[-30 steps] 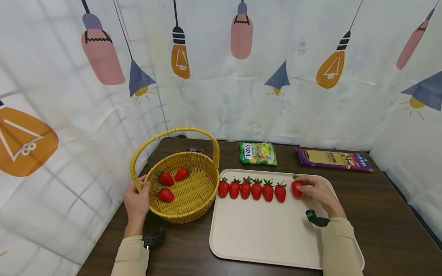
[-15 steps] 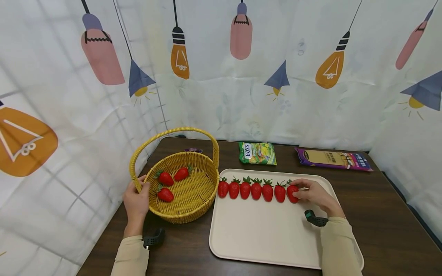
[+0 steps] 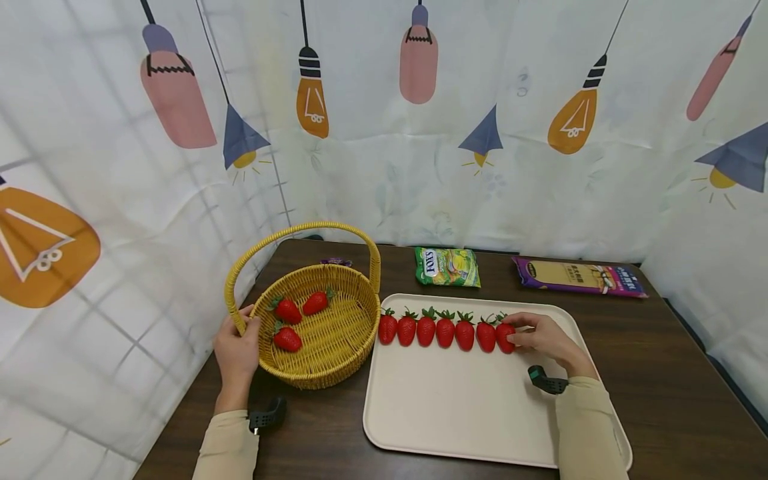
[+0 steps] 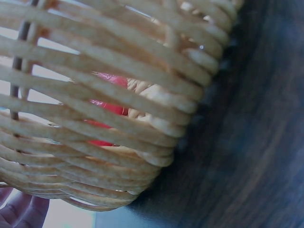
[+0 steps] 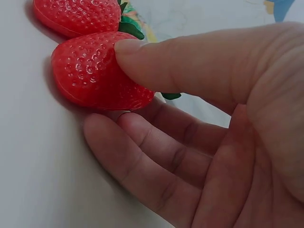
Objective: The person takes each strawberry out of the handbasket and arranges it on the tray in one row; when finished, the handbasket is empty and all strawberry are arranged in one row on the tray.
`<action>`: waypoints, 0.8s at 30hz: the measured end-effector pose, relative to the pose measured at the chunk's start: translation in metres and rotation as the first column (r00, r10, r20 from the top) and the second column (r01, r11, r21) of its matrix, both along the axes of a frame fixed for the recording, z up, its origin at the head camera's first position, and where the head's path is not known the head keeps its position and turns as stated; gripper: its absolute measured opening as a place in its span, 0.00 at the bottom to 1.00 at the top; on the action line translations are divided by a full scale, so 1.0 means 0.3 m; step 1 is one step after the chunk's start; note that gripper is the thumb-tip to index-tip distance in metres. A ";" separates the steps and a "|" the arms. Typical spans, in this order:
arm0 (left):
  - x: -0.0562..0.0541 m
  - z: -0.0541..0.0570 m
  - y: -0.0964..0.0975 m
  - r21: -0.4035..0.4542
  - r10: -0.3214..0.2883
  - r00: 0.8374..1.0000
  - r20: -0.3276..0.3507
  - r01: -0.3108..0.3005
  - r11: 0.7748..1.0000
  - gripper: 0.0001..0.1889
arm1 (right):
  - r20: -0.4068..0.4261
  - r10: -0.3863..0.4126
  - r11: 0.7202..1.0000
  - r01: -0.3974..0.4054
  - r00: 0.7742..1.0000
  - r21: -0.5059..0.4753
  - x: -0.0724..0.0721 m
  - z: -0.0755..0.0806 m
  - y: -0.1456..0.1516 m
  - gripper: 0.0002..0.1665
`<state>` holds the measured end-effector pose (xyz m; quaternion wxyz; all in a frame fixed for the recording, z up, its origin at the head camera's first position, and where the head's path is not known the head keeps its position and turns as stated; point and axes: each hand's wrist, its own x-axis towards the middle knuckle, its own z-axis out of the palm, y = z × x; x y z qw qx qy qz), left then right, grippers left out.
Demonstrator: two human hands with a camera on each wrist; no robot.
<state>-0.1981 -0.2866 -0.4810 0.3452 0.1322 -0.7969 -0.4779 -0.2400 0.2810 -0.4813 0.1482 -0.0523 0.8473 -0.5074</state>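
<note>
My left hand [image 3: 237, 347] grips the yellow wicker basket [image 3: 327, 373] where its handle meets the rim on the left side. Three strawberries lie inside it, one of them a red strawberry [image 3: 287, 339] near the wall by that hand. In the left wrist view the basket's weave [image 4: 95, 128] fills most of the picture, with red showing through the gaps. Over the tray my right hand [image 3: 549, 341] holds the rightmost strawberry [image 5: 90, 71] between thumb and fingers. That strawberry lies against its neighbour [image 5: 78, 16], the end of a row with leaves pointing away from me.
The row of several strawberries [image 3: 446, 331] runs along the far edge of a cream tray [image 3: 456, 413]. Behind it lie a green candy bag [image 3: 448, 267] and a long purple packet [image 3: 581, 277]. A small purple wrapper [image 3: 337, 261] sits behind the basket.
My right hand has slid the strawberry left across the tray, closing the gap to the row's last one. The left hand and basket have stayed put.
</note>
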 end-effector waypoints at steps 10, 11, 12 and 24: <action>-0.004 -0.001 -0.001 0.014 0.004 1.000 0.009 -0.005 1.000 0.08 | 0.012 -0.002 1.000 0.002 1.000 -0.016 -0.001 -0.002 0.005 0.27; -0.004 -0.001 -0.001 0.015 0.005 1.000 0.009 -0.005 1.000 0.08 | 0.011 -0.003 1.000 0.004 1.000 -0.014 -0.001 -0.003 0.007 0.27; -0.005 -0.001 -0.001 0.014 0.007 1.000 0.008 -0.007 1.000 0.08 | 0.012 -0.007 1.000 0.007 1.000 -0.014 -0.002 -0.003 0.008 0.27; -0.003 -0.001 0.000 0.004 0.005 1.000 -0.002 -0.005 1.000 0.07 | -0.135 -0.186 0.981 0.191 0.973 0.029 -0.005 0.008 0.028 0.24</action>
